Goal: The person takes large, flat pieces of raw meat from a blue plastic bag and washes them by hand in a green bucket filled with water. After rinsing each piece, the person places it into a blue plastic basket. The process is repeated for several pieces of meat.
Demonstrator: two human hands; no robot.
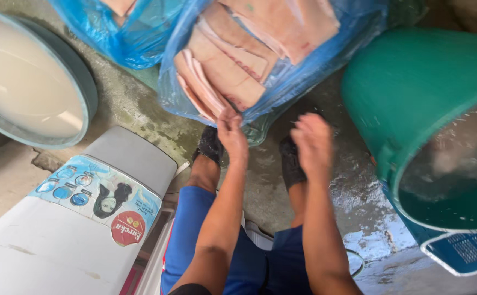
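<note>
A big blue plastic bag [304, 71] stuffed with flat pink packets [227, 71] lies on the wet concrete floor ahead of me. My left hand [232, 134] reaches into its open lower edge and touches the packets; whether it grips one is hidden. My right hand [312, 143] hovers just to the right of the bag's mouth, blurred, fingers together, holding nothing I can see. My knees in blue shorts [205, 229] and dark sandals [211, 145] are below the hands.
A second blue bag [134, 33] lies at the top left. A round basin of milky liquid [25, 82] sits at the left, a green bucket with water [440, 142] at the right. A grey appliance lid with stickers [85, 218] lies at the lower left.
</note>
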